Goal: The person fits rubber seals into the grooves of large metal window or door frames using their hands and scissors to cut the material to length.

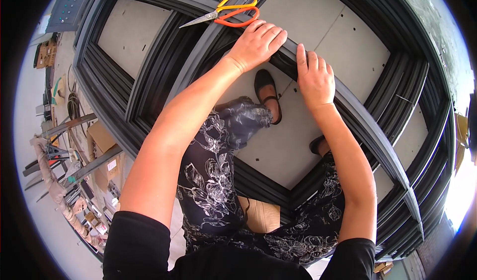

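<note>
Dark grey frames (pixel 370 123), like window frames, lie stacked flat in front of me and around my legs. My left hand (pixel 256 44) is closed over the long upper bar, its fingers bent around the edge. A short way to the right, my right hand (pixel 316 79) grips the same bar, with one finger reaching along it and the others curled over. Just beyond my left hand lies a pair of scissors (pixel 216 15) with one yellow and one orange handle loop, resting across the frame bars with its blades partly apart. The undersides of both hands are hidden.
A light tiled floor (pixel 343 41) shows through the frames. A grey control box (pixel 70 7) stands at the far left. Cardboard boxes (pixel 102 136) and a metal rack sit along the left. Brown cardboard (pixel 261 214) lies between my legs.
</note>
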`<state>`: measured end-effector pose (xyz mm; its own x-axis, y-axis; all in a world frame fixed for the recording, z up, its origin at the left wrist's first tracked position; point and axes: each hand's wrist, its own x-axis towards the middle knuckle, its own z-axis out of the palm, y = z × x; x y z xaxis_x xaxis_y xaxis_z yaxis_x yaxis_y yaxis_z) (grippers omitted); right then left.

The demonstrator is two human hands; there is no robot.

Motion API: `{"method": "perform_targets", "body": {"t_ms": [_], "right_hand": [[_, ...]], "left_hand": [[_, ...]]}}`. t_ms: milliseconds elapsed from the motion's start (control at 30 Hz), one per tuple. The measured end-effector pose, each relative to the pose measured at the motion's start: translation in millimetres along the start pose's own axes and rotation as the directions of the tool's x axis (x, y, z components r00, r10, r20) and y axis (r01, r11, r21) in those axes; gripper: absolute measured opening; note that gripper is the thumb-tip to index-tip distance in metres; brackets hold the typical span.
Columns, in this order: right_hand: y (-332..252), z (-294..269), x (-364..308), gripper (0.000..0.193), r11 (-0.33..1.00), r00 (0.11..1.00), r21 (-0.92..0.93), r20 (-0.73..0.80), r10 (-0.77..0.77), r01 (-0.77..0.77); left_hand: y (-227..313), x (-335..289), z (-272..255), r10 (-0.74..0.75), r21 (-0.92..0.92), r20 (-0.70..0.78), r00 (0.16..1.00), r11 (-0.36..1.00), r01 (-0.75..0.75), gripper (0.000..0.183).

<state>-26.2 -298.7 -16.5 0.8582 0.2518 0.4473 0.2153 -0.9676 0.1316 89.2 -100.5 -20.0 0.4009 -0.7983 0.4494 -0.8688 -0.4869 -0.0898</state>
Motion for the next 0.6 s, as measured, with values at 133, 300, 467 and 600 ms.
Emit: {"method": "perform_targets", "body": {"t_ms": [133, 300, 467, 600], "right_hand": [[5.3, -29.5, 10.1, 0.083, 0.971, 0.956, 0.196, 0.282, 0.077, -0.136], [-10.8, -21.7, 20.3, 0.080, 0.973, 0.939, 0.085, 0.294, 0.180, -0.213], [-13.6, -16.2, 21.7, 0.067, 0.966, 0.942, 0.059, 0.245, 0.230, -0.252], [-18.7, -19.5, 25.5, 0.065, 0.964, 0.934, 0.046, 0.265, 0.241, -0.262]], "left_hand": [[-0.9, 1.8, 1.8, -0.007, 0.002, -0.051, 0.999, 1.000, 0.007, 0.050], [-1.9, 1.9, 3.2, -0.018, -0.019, -0.050, 0.999, 1.000, 0.017, 0.055], [0.8, 1.7, -1.8, -0.056, -0.046, -0.004, 0.998, 0.997, 0.055, 0.067], [-0.7, -0.1, -8.7, -0.083, -0.081, 0.082, 0.993, 0.993, 0.090, 0.072]]}}
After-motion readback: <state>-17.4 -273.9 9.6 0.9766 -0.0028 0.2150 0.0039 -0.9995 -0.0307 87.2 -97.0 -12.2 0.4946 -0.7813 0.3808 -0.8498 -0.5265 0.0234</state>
